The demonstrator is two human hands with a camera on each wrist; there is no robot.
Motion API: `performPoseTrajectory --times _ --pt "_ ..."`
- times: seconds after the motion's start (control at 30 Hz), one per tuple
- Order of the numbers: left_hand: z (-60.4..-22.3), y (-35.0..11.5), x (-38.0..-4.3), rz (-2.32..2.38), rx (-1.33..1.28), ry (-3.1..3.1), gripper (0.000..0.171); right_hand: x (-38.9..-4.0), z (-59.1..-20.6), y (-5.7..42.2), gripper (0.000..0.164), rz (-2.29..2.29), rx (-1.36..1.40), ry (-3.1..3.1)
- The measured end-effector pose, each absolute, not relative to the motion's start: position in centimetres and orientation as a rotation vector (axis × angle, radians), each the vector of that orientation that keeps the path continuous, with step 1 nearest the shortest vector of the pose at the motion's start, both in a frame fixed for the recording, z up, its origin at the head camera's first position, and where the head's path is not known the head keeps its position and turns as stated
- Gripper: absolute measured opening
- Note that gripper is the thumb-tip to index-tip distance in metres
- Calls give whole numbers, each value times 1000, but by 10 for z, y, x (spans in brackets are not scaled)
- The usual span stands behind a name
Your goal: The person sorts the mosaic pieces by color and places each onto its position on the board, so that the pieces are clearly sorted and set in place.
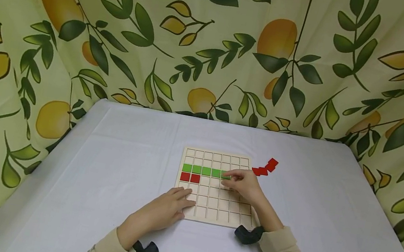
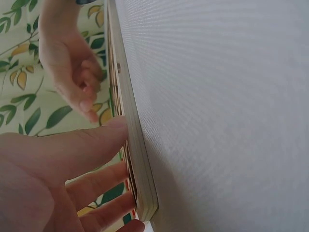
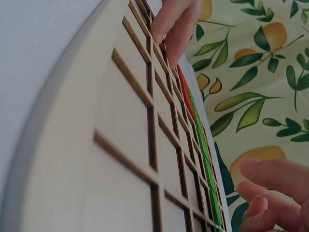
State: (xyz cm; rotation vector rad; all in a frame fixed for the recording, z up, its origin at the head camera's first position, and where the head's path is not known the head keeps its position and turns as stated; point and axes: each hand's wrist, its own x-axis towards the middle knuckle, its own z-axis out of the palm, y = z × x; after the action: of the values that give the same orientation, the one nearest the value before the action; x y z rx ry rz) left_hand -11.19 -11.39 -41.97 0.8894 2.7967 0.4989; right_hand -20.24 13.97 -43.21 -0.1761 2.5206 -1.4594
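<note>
A square wooden grid board (image 1: 206,218) lies on the white table, with a row of green tiles (image 1: 206,171) across it and two red tiles (image 1: 190,177) below that row's left end. On the board's lower left, my left hand (image 1: 165,209) rests with fingers extended; its thumb (image 2: 104,140) is at the board's edge in the left wrist view. My right hand (image 1: 243,184) hovers over the right end of the green row. Its thumb and index finger are apart, and no tile shows between the fingertips (image 3: 251,163) in the right wrist view.
Several loose red tiles (image 1: 271,164) lie on the white tablecloth (image 1: 126,149) just past the board's upper right side. A leaf-and-fruit patterned curtain (image 1: 213,56) surrounds the table's back and sides. Dark wrist devices (image 1: 248,235) sit under both wrists.
</note>
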Motion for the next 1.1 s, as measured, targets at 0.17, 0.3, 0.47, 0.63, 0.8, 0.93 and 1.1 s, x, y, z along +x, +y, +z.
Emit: performPoseTrajectory --times 0.17,0.3,0.47,0.63,0.8,0.93,1.1 --pt "-420 -114 -112 495 901 2805 37 -204 -434 150 27 -1453 -196 2523" --pt "-420 -114 -112 499 910 2809 37 -205 -434 157 27 -1444 -209 2537" --pt "-420 -114 -112 511 899 2802 37 -206 -433 167 28 -1436 -238 2557" --pt "-420 -114 -111 504 918 2809 37 -207 -433 176 29 -1417 -257 2578" --pt "-420 -114 -112 488 917 2812 37 -208 -435 185 32 -1420 -260 2565" --pt "-420 -114 -112 489 904 2806 37 -211 -436 192 32 -1415 -246 2558" --pt "-420 -114 -112 494 898 2802 37 -215 -438 198 30 -1386 -173 2571"
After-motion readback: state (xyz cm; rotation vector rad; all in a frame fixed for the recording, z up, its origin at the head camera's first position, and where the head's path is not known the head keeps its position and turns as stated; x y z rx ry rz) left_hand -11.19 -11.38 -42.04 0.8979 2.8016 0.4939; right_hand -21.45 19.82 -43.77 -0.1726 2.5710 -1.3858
